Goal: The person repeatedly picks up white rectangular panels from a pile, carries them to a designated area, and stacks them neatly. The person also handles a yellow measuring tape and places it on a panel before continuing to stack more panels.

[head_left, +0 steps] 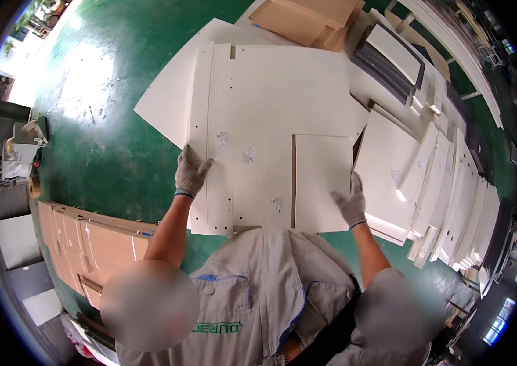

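A stack of white furniture panels (283,91) lies in front of me, with drilled holes and small labels on it. My left hand (191,174), in a grey knitted glove, rests at the left edge of a long narrow white strip panel (200,128). Its fingers stretch along that edge and the thumb stands apart over the top face. On the near right of the stack lies a smaller white panel (322,183). My right hand (351,204), gloved alike, touches this panel's right edge, fingers extended and thumb spread toward its face. The undersides of both hands are hidden.
Cardboard sheets (307,21) lie beyond the stack. Dark framed panels (386,64) sit at the far right, and many white boards (448,189) lean in a row at right. Flat brown cartons (97,244) line the left. The floor (112,146) is glossy green.
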Tool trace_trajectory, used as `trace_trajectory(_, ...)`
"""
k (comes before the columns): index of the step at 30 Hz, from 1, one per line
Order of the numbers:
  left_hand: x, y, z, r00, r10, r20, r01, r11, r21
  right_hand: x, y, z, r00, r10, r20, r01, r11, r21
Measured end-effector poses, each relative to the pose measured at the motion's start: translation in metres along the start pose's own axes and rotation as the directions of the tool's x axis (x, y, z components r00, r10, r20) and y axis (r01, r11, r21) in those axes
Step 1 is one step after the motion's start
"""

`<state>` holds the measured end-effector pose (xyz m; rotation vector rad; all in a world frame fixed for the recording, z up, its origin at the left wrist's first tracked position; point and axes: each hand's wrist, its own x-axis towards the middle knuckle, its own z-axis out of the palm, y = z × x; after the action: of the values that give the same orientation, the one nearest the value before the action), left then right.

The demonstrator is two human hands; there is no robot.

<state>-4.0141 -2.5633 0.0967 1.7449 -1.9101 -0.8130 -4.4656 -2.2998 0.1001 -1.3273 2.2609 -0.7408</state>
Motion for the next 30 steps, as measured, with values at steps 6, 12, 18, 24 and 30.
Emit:
trace_trajectory(6, 0.001, 0.001, 0.002, 1.000, -0.016, 0.023, 0.015, 0.999, 0.043, -0.016, -0.018, 0.016, 0.989, 0.147, -0.019, -0.147, 0.989, 0.026)
trace_trajectory(12, 0.002, 0.002, -0.001, 0.999, -0.014, 0.048, 0.011, 0.998, 0.062, -0.013, -0.019, 0.012, 0.982, 0.187, 0.038, -0.186, 0.982, -0.033)
trace_trajectory(18, 0.002, 0.005, -0.004, 0.998, -0.028, 0.048, 0.024, 0.997, 0.071, -0.018, -0.020, 0.007, 0.992, 0.111, 0.066, -0.108, 0.993, -0.035)
trace_trajectory(24, 0.001, 0.001, -0.001, 0.999, -0.024, 0.042, 0.019, 0.993, 0.113, -0.020, -0.023, 0.016, 0.989, 0.144, 0.020, -0.141, 0.984, -0.105)
trace_trajectory(30, 0.001, -0.004, 0.003, 0.999, -0.012, 0.043, 0.011, 0.999, 0.040, 0.002, -0.033, 0.018, 0.978, 0.206, -0.019, -0.207, 0.973, -0.100)
